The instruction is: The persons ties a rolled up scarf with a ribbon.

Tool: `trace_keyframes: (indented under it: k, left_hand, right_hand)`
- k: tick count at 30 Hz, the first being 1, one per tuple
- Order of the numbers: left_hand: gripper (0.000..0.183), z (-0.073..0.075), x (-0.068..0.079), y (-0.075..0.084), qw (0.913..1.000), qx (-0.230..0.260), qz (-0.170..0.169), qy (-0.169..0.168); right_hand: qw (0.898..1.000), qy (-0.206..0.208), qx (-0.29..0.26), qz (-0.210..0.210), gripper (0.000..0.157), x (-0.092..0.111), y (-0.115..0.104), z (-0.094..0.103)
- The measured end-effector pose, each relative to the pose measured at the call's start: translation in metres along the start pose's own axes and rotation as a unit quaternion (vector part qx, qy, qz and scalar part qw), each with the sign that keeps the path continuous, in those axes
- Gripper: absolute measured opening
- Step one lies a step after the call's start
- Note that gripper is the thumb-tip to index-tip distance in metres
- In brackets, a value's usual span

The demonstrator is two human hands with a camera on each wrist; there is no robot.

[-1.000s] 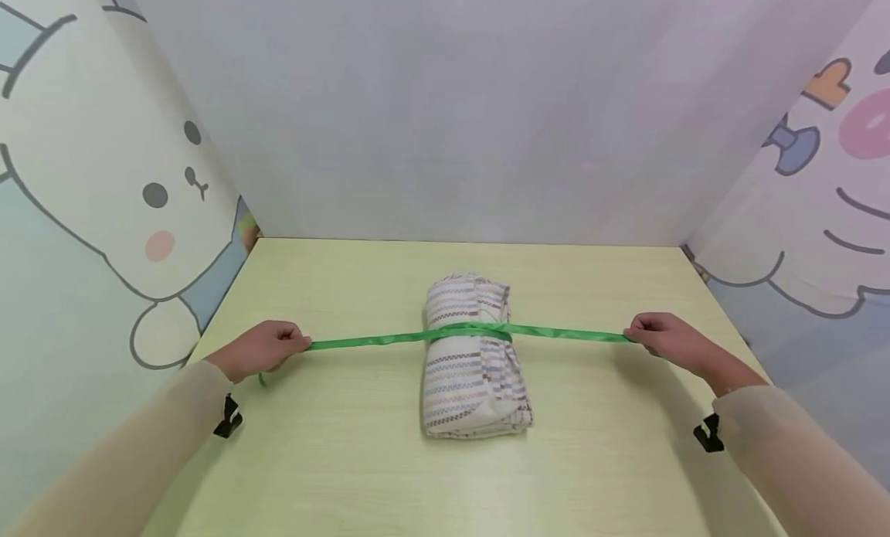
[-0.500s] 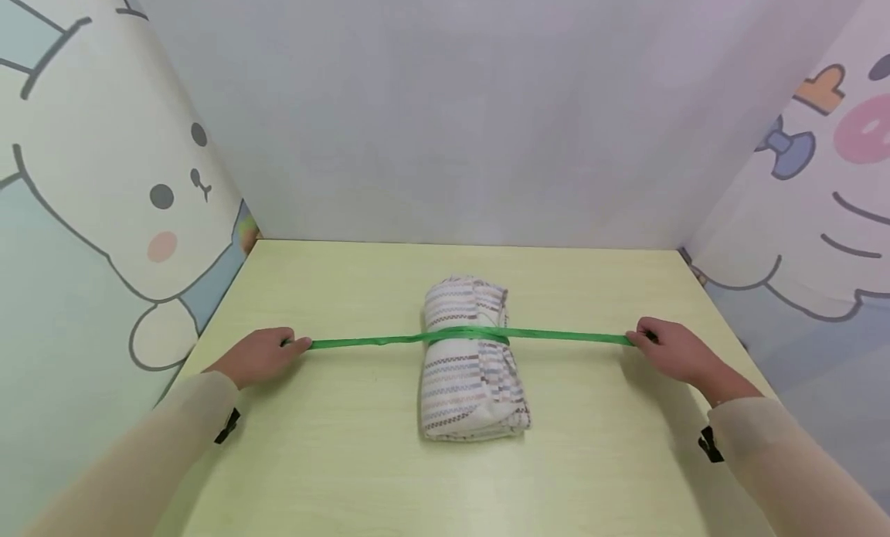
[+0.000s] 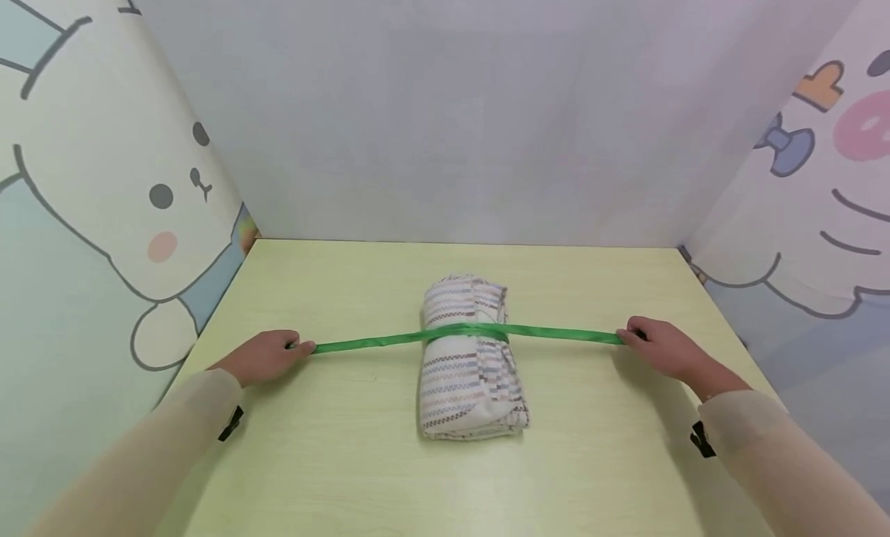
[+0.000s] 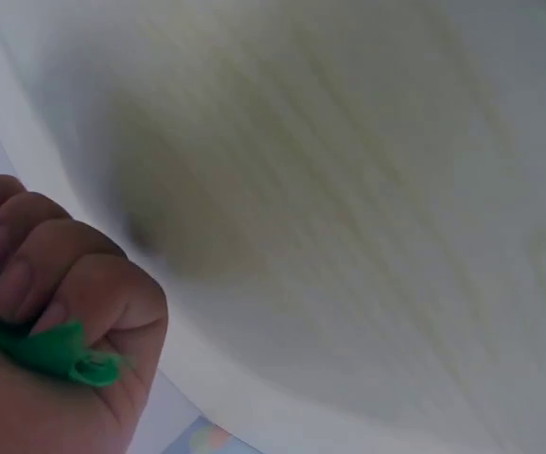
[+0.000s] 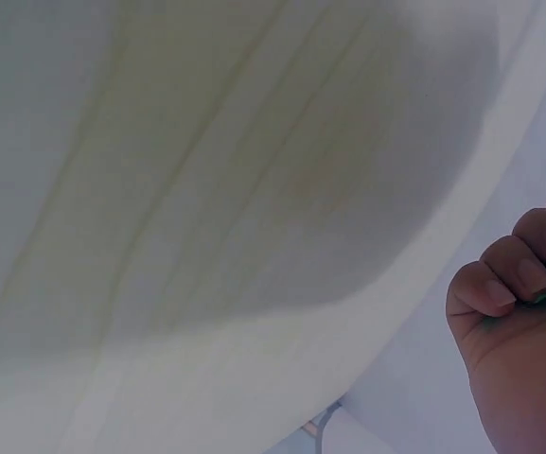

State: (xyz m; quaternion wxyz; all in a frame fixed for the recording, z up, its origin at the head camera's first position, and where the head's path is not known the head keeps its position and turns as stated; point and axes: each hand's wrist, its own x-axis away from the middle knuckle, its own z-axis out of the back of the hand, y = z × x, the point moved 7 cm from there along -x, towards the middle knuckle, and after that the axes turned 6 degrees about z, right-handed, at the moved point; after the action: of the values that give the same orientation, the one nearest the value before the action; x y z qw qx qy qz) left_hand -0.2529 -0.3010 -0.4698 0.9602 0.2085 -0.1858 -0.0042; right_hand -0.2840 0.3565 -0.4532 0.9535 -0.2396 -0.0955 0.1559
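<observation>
A folded cloth bundle (image 3: 455, 390), white with thin coloured stripes, lies lengthwise in the middle of the table. Round its upper half runs a green ribbon (image 3: 556, 333), crossing on top, with its two ends stretched out nearly straight to either side. My left hand (image 3: 263, 357) grips one end; in the left wrist view the fingers are curled over the bunched ribbon (image 4: 50, 352), and its frayed tip pokes out. On the other side my right hand (image 3: 664, 345) holds the opposite end, fingers curled in the right wrist view, where only a sliver of green shows.
The pale wooden table (image 3: 334, 460) ends at a plain light wall (image 3: 445, 120) behind. Cartoon-printed side panels, a left one (image 3: 83, 181) and a right one (image 3: 834, 212), flank it. A black clip (image 3: 702, 440) hangs near the right sleeve.
Both hands have closed further round the ribbon ends, and the loose tail below the left hand is out of sight in the head view. The ribbon stays stretched and the bundle stays put.
</observation>
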Motion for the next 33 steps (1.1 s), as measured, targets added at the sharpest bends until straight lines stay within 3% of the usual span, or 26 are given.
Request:
trace_keyframes:
  k: [6, 10, 13, 17, 20, 26, 33]
  left_hand:
    - [0.046, -0.005, 0.001, 0.011, 0.9998, -0.016, -0.011, 0.001]
    - [0.038, -0.007, -0.003, 0.010, 0.9987, -0.044, -0.022, 0.015]
    - [0.034, -0.003, -0.001, 0.010, 0.9957, -0.079, -0.025, 0.040]
    - [0.043, 0.006, 0.003, 0.013, 0.9873, -0.138, -0.026, 0.075]
    - [0.056, 0.010, 0.008, 0.020, 0.9833, -0.161, -0.030, 0.079]
    - [0.069, 0.016, 0.020, 0.042, 0.9832, -0.152, -0.043, 0.091]
    - [0.062, 0.010, 0.033, 0.074, 0.9862, -0.099, -0.069, 0.113]
  right_hand:
    - [1.000, -0.026, 0.013, -0.012, 0.034, -0.007, -0.003, -0.014]
    - [0.997, -0.039, 0.062, -0.011, 0.029, -0.007, -0.007, -0.017]
    - [0.993, -0.025, 0.111, -0.005, 0.031, -0.005, -0.011, -0.012]
    - [0.990, -0.005, 0.143, -0.002, 0.042, -0.003, -0.016, -0.004]
    - [0.990, -0.003, 0.140, 0.000, 0.047, -0.002, -0.020, -0.002]
    - [0.993, 0.004, 0.118, 0.011, 0.051, 0.000, -0.029, -0.002]
    - [0.995, 0.025, 0.084, 0.044, 0.050, -0.002, -0.056, -0.008]
